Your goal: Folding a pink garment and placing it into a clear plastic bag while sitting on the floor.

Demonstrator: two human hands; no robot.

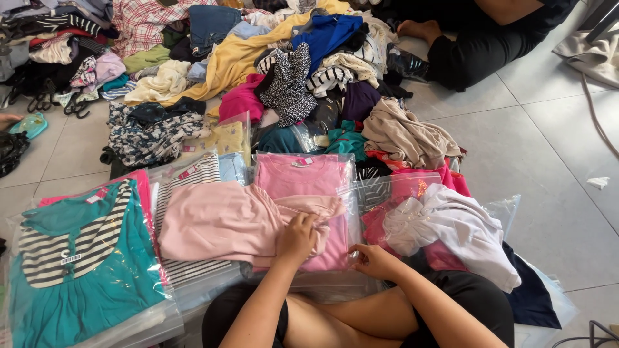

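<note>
The left hand (298, 237) pinched the folded pale pink cotton top (222, 222) near centre while the right hand (373, 260), fingers curled, gripped the clear plastic bag (351, 212), which looked ready to slip, unfolding everything.

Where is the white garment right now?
In the head view the white garment lies crumpled at right of centre, on pink clothes just right of the right hand and below the beige garment.

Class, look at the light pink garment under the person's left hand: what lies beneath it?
Beneath the light pink garment lies a clear plastic bag holding a brighter pink top; that top's lower part is covered.
</note>
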